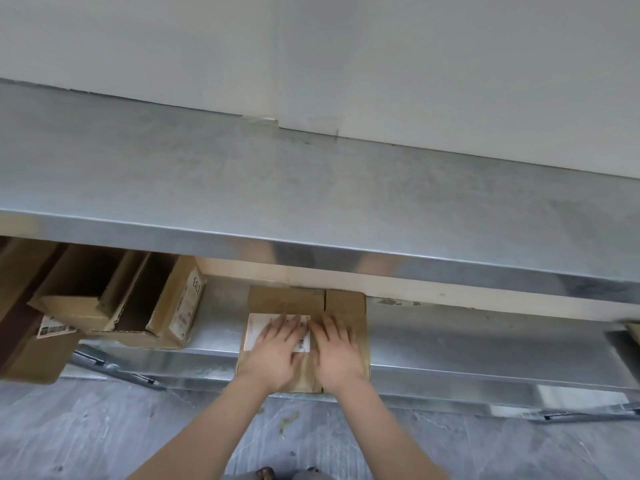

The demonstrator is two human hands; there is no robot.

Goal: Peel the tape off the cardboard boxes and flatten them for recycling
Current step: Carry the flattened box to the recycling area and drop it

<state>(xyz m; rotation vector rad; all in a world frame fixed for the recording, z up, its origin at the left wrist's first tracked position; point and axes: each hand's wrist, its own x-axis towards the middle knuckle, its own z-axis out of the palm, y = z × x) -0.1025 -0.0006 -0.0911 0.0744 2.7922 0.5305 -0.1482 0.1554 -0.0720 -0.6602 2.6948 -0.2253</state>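
A flat brown cardboard box (343, 301) lies on the lower metal shelf (485, 344), its near edge hanging over the shelf's front. A white shipping label (254, 329) is stuck on its left half. My left hand (277, 351) presses flat on the label with straight fingers. My right hand (337, 351) lies flat beside it on the bare cardboard, fingers spread. Both forearms reach in from the bottom of the view.
Several open, unflattened cardboard boxes (138, 306) are stacked on the shelf's left end, one (27, 355) jutting over the floor. The upper steel tabletop (311, 188) overhangs the shelf, backed by a white wall. The grey floor (104, 427) lies below.
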